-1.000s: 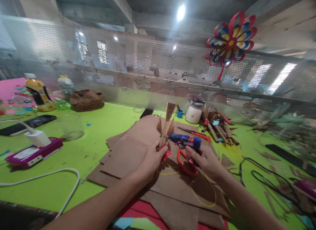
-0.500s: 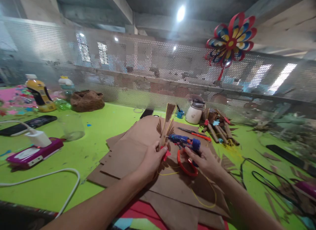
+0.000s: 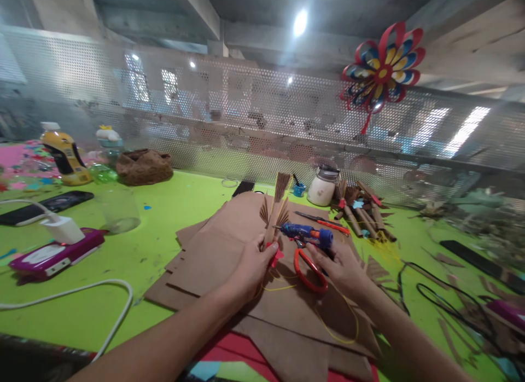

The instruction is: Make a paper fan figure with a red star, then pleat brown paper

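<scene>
My left hand (image 3: 256,264) is closed on the lower end of a cardboard paper craft (image 3: 271,231), a tube with pleated brown fans at its sides and top. A red paper star (image 3: 278,254) shows by my left fingertips. My right hand (image 3: 342,267) grips a blue hot glue gun (image 3: 307,232), its nozzle pointing left, close to the tube. Whether the nozzle touches the tube I cannot tell. Just below the glue gun is an orange scissors handle (image 3: 301,275). Yellow string (image 3: 283,288) trails beneath my hands over stacked brown cardboard sheets (image 3: 213,250).
Behind the cardboard stand a white jar (image 3: 323,186) and a small blue pot (image 3: 299,189). Several finished cardboard tubes (image 3: 371,215) lie to their right. A purple power strip (image 3: 57,256), a clear cup (image 3: 118,209) and a yellow bottle (image 3: 65,155) are at left. A black cable (image 3: 443,294) loops at right.
Both hands hold nearly the same pose. The glue gun and the craft have barely moved; the view has shifted very slightly.
</scene>
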`<state>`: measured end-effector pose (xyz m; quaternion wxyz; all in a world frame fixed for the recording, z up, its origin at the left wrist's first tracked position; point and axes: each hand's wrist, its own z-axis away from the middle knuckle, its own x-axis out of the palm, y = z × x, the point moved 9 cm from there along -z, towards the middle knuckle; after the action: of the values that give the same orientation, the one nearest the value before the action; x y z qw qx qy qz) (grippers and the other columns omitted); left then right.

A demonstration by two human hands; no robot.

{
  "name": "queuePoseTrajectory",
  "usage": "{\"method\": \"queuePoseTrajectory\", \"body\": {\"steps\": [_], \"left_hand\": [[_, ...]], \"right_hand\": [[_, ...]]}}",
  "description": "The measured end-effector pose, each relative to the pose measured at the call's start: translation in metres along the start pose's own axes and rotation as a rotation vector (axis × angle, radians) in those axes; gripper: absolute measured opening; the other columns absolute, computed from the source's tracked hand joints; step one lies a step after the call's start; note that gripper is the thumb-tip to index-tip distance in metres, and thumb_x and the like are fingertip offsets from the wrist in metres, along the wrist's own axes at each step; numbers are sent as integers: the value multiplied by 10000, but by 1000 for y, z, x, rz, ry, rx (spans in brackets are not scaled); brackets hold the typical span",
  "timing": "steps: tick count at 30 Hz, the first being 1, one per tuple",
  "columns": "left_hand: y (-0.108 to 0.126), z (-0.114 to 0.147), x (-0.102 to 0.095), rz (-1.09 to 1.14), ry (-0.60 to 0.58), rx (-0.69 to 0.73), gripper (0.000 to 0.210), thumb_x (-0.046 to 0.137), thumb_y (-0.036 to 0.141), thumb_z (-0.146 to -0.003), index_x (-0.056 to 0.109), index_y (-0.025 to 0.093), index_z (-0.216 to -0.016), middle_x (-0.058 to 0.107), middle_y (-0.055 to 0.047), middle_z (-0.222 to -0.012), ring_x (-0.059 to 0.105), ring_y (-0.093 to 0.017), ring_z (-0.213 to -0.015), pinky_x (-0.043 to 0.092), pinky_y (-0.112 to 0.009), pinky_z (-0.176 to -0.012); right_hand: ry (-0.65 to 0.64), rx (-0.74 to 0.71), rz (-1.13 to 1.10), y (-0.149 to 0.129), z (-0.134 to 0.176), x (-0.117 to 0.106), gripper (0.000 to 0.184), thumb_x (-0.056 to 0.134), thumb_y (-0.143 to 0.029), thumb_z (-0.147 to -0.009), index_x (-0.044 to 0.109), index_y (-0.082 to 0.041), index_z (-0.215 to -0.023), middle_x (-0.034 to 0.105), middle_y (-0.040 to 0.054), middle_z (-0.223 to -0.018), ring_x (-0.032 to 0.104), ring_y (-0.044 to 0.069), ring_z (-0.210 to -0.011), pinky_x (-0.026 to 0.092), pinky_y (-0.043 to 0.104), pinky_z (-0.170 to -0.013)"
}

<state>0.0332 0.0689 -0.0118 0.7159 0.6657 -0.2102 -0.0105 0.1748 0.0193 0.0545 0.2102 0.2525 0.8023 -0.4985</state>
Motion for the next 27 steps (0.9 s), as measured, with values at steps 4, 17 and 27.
{"method": "queuePoseTrajectory", "body": {"steps": [4,17,27], "left_hand": [[1,1,0,3,-3,3,264,647,324,-723,568,152,-906,537,33,-583,450,-62,-428,367,-189,-453],[1,-1,-2,-32,-3,5,310,657,361,-702,563,145,-904,566,13,-622,466,-73,-442,324,-180,-415],[2,-2,-2,-50,-2,61,221,611,291,-748,561,136,-898,578,-12,-700,485,-73,-514,372,-179,-474]], "right_hand": [[-8,37,16,1,1,1,341,467,-447,-852,576,-150,-725,435,-18,-529,367,114,-498,295,235,-464],[-98,201,-325,22,3,15,412,512,-524,-809,659,-145,-879,676,78,-779,604,195,-679,455,275,-582],[-27,169,-174,19,1,5,391,488,-491,-834,631,-135,-765,627,55,-686,559,176,-645,422,263,-577]]}}
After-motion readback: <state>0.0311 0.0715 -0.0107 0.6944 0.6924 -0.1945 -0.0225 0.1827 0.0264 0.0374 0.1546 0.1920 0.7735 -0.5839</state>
